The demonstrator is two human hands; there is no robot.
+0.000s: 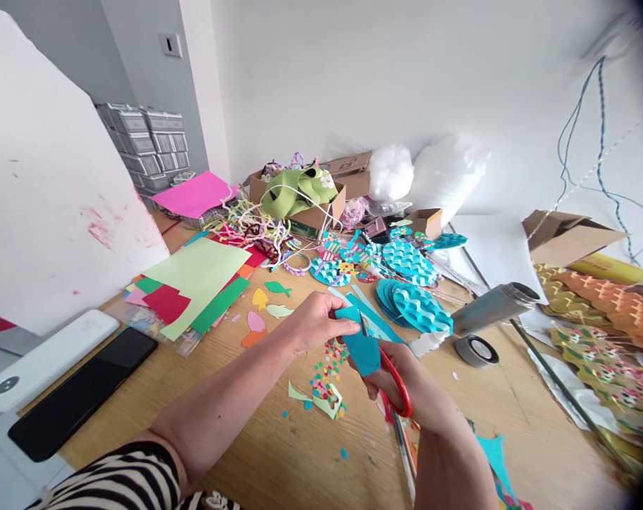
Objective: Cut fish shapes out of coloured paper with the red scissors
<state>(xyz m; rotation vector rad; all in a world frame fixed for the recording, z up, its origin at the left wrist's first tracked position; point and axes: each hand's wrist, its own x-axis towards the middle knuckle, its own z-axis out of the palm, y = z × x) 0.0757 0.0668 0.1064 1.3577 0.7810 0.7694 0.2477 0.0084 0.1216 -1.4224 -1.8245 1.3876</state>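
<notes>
Over the middle of a wooden table (pixel 236 439), a small piece of blue paper (pixel 365 354) is held up off the surface. Left hand (pixel 321 319): thumb and fingertips pinched on the paper's upper part. Right hand (pixel 401 375): fingers curled around the red-handled scissors (pixel 404 398), blade lying against the paper; blade opening cannot be judged. Beneath: multicoloured paper dots (pixel 324 375), some lying on a pale green scrap (pixel 331 405). Left of the dots, fish-shaped cutouts (pixel 277 288) in green, yellow, pink and orange. Just beyond the hands, blue strips (pixel 377 327); beside these, overlapping blue textured discs (pixel 422 308). Further right, a metal flask (pixel 486 312) lies tilted, with a round grey piece (pixel 476 351) near it. Left side: fanned coloured sheets (pixel 199 273), pale green uppermost; nearer, a black phone (pixel 82 393) beside a white device (pixel 50 358), whose grey marks are too small to read. Far side: tangled fuzzy stems (pixel 258 227), then a cardboard box (pixel 329 216) with green fabric (pixel 300 195) on it. Behind, a box flap (pixel 353 170) bears print, illegible at this size. White bulging bags (pixel 449 170) stand against the wall (pixel 321 78). Right edge: a yellow roll (pixel 611 268), lettering unreadable through blur.
</notes>
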